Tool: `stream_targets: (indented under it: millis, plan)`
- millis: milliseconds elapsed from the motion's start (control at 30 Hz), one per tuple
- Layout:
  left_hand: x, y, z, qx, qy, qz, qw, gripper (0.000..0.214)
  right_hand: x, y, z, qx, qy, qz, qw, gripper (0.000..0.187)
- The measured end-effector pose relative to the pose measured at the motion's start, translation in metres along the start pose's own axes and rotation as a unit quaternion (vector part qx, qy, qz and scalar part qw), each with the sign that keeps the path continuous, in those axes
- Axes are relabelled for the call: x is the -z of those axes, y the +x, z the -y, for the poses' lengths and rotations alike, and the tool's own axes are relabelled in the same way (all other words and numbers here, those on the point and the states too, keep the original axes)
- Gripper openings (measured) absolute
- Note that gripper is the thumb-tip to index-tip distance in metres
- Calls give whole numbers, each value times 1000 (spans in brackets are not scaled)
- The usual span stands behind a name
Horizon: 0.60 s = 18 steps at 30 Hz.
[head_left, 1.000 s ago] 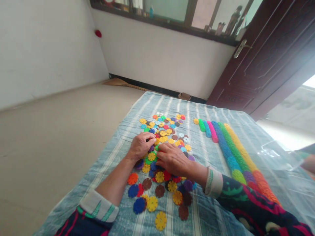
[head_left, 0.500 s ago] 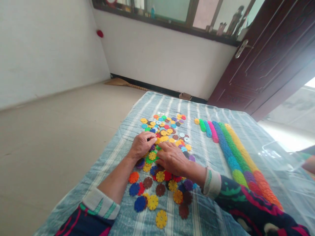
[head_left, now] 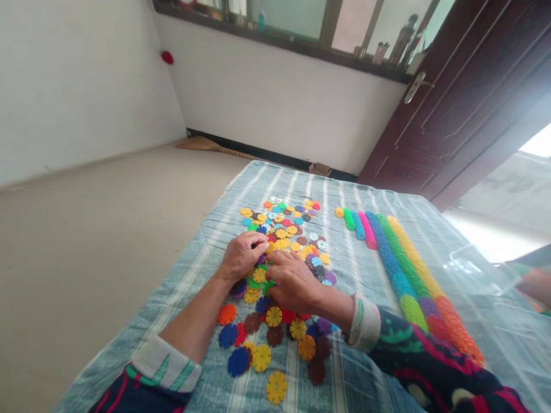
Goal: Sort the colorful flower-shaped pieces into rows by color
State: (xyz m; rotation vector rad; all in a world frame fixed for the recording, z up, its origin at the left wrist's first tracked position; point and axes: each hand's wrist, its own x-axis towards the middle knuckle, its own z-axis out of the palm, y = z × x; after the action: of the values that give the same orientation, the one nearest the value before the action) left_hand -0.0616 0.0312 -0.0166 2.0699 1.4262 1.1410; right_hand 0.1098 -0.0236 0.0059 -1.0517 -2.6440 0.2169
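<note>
A scatter of flat, flower-shaped plastic discs [head_left: 284,229] in many colours lies on a blue striped cloth [head_left: 206,252]. Both my hands rest in the middle of that scatter. My left hand [head_left: 240,257] has its fingers curled and pinched over discs near a yellow one. My right hand [head_left: 293,281] lies beside it, fingers bent down onto green discs [head_left: 263,285], its fingertips meeting the left hand's. What either hand grips is hidden by the fingers. To the right lie long rows of stacked discs [head_left: 402,267] sorted by colour: blue, green, yellow, orange.
A clear plastic container [head_left: 486,275] sits at the cloth's right side. Another person's arm [head_left: 534,281] shows at the right edge. Beige floor [head_left: 86,229] lies left of the cloth. A dark wooden door [head_left: 465,103] stands at the back right, a white wall behind.
My right hand has slid a little left toward the left hand, and its fingers have curled down onto the discs. The view has shifted slightly.
</note>
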Motion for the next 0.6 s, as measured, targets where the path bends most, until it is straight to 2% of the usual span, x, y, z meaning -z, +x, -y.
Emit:
stream_targets:
  millis: [167, 267, 367, 467, 600]
  plan:
    - [1, 2, 1, 8, -4, -2, 1000, 22, 5, -2, -4, 7, 136, -43, 990, 9]
    - [2, 3, 0, 11, -7, -3, 1000, 23, 16, -6, -24, -3, 195, -92, 976, 11]
    - [3, 2, -2, 14, -12, 0, 1000, 23, 36, -12, -66, -71, 158, -134, 976, 11]
    - [4, 2, -2, 17, -19, -1, 1000, 23, 60, -22, -125, -179, 70, -162, 968, 12]
    - [3, 2, 1, 14, -22, -3, 1000, 23, 80, -40, -193, -252, 23, -184, 950, 14]
